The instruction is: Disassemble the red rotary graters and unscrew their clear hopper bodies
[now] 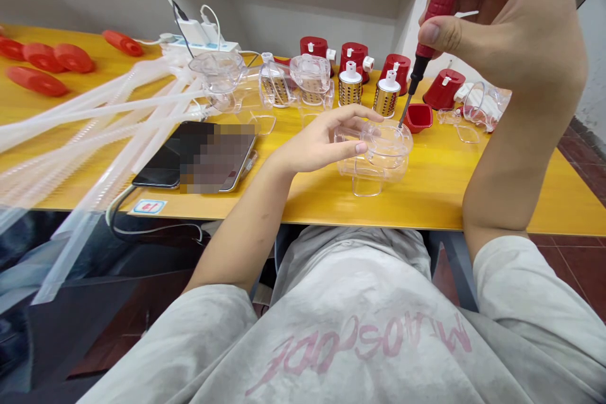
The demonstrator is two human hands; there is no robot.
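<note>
My right hand (492, 19) grips a screwdriver (433, 19) by its red handle, tilted with the shaft pointing down. The screwdriver's tip meets the rim of a clear plastic housing (386, 148) on the table; whether a screw is under it is too small to tell. My left hand (331, 139) holds the housing from its left side, thumb in front and fingers over the back. Just behind the housing lies a small red cup-like part (419, 118).
Behind stand red bases (355, 60), perforated metal drums (350, 85) and more clear housings (310, 76). To the left are phones (170, 154), long clear plastic strips (127, 98), red oval parts (38, 81) and a power strip (222, 45). More clear pieces (473, 117) lie at right.
</note>
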